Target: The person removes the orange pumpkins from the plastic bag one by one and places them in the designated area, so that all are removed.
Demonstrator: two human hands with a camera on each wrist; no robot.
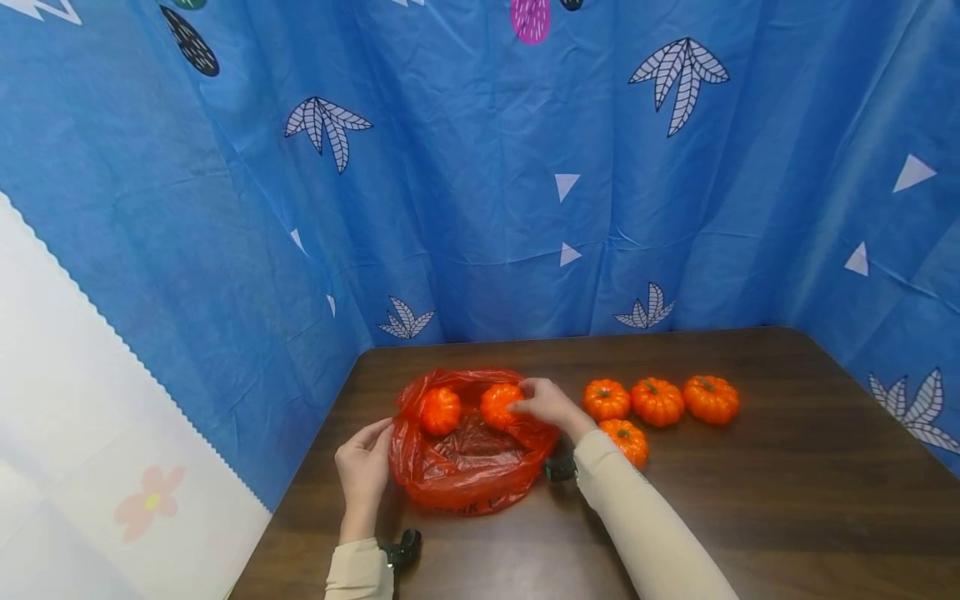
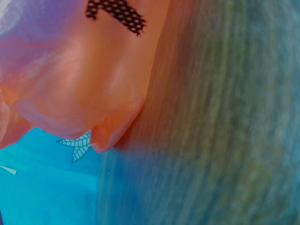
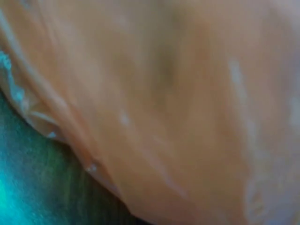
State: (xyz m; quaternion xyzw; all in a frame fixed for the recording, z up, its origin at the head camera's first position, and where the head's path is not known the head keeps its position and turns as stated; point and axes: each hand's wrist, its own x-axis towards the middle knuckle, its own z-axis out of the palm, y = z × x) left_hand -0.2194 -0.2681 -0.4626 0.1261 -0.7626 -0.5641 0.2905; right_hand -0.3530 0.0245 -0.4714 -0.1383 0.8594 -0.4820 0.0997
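Observation:
A red plastic bag (image 1: 472, 487) lies with its mouth spread wide on the table, and its side fills much of both wrist views. My left hand (image 1: 363, 471) pinches the bag's left rim between thumb and fingers. Inside are two small orange pumpkins: the left pumpkin (image 1: 440, 412) by the left wall, the right pumpkin (image 1: 498, 406) near the right rim. Reaching over that rim, my right hand (image 1: 547, 404) grips the right pumpkin at its side. Neither hand shows in the wrist views.
Several more orange pumpkins (image 1: 657, 402) sit on the brown table (image 1: 787, 475) right of the bag, one partly hidden by the right forearm. A patterned blue curtain (image 1: 487, 208) hangs behind the table. At the left is a white cloth (image 1: 90, 417).

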